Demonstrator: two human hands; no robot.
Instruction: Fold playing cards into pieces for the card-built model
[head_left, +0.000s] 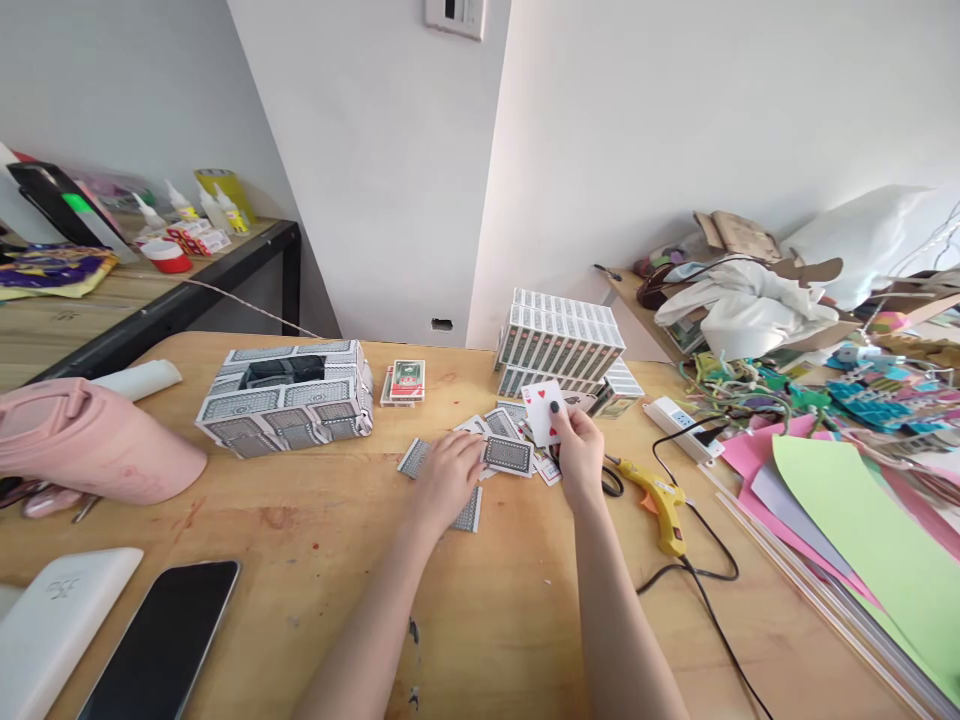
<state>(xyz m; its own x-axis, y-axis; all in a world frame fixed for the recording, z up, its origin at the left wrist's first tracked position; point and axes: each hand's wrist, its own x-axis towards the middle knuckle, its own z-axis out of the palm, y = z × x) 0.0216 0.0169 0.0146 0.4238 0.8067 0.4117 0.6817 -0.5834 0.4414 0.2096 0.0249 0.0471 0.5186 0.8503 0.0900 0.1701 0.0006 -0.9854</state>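
Note:
My right hand pinches a playing card with red hearts, held up with its face toward me. Low over the table, my left hand has its fingers together at the left end of a card with a grey patterned back. More loose cards lie around and beneath the hands, one of them partly under the left hand. Left of the hands stands a box covered in grey-backed cards, with a dark opening on top. Two card packs lie behind the left hand.
Stacked card boxes stand at the back. To the right are a yellow glue gun with its black cable, a power strip and coloured paper sheets. A pink tumbler, a phone and a white power bank sit left.

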